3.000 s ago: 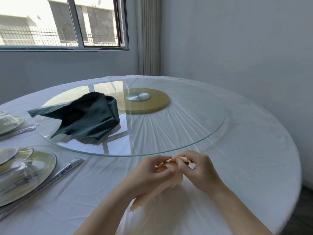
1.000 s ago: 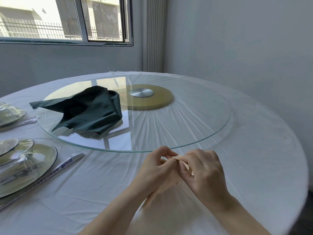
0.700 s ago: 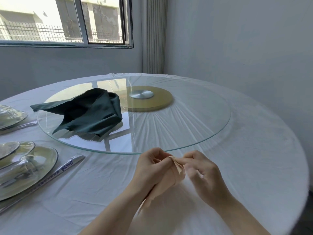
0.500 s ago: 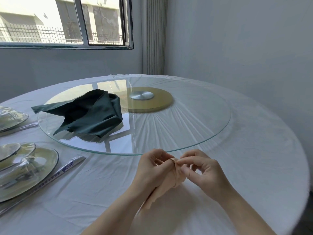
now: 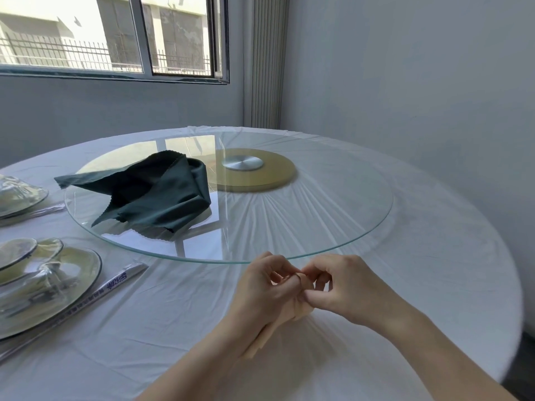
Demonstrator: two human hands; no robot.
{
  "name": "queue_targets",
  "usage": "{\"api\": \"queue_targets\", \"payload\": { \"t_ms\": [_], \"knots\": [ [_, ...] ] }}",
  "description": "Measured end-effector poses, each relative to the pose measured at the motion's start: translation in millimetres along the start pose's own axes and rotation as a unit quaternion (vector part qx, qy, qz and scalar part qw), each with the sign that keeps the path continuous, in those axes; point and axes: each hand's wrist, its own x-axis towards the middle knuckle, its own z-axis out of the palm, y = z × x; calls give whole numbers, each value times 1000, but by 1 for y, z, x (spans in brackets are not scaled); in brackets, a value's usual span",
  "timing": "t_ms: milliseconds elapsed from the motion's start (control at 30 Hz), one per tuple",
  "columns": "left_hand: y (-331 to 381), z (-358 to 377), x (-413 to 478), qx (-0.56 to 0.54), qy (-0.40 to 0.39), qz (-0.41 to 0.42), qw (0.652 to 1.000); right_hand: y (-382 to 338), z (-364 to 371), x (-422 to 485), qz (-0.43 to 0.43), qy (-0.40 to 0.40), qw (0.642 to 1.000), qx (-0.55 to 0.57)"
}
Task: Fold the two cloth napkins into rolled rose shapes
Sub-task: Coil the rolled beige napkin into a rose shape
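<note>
Both hands are closed on the peach napkin (image 5: 299, 308) right at the near edge of the table (image 5: 434, 285). Left hand (image 5: 260, 290) wraps the rolled bundle, with the tail hanging out below the palm, and the right hand (image 5: 344, 287) pinches the top of it with thumb and fingers. Just past the knuckles is the rim of the glass turntable (image 5: 347, 204). Further out and to the left, the green napkin (image 5: 156, 192) lies crumpled on the glass. Way off left of the left hand sit plates (image 5: 81, 273) and wrapped chopsticks (image 5: 115, 285).
</note>
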Motion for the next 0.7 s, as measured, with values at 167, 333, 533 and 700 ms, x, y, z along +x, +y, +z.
{"api": "queue_targets", "payload": {
  "t_ms": [167, 333, 533, 700],
  "knots": [
    [0, -9, 2, 19, -26, 4, 999, 2, 5, -4, 5, 25, 999, 33],
    [-5, -12, 5, 42, -44, 29, 998, 4, 4, -5, 16, 17, 998, 53],
    [-9, -5, 2, 51, -10, 66, 996, 0, 7, -4, 14, 30, 999, 19],
    [-11, 1, 0, 21, 20, 79, 996, -5, 4, -1, 13, 34, 998, -43]
  ]
}}
